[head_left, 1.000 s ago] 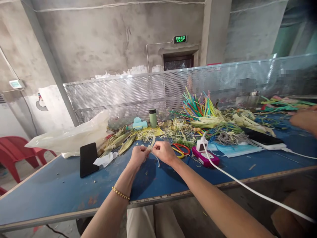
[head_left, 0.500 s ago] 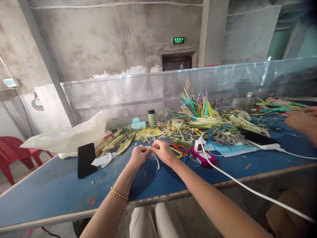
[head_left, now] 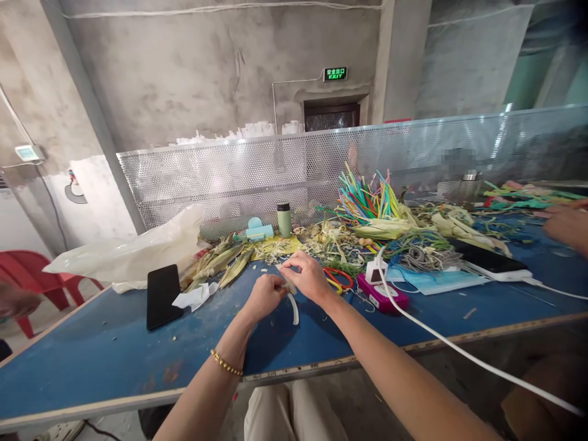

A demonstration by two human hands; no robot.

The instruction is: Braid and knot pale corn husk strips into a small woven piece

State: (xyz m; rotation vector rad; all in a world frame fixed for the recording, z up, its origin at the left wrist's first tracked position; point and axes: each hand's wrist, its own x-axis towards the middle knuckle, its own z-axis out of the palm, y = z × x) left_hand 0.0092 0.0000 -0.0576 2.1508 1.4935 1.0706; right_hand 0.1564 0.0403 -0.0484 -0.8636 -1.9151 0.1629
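Observation:
Above the blue table, my left hand is closed in a pinch near one part of a pale, curved strip, possibly corn husk. Close beside it, my right hand has its thumb and fingers pinched at the strip's upper part. The strip's lower end hangs below both hands. My fingers hide most of its upper part. Just right of my right hand lie scissors with red and yellow handles.
Dried husks, a black phone and white paper lie left. At right are a magenta box, a white cable, a blue mask and colourful stems. Another person's hand is far right, another far left.
My hands have moved slightly apart, with the left lower and the right higher. The view has shifted a little. Another person's hand has appeared at the left edge.

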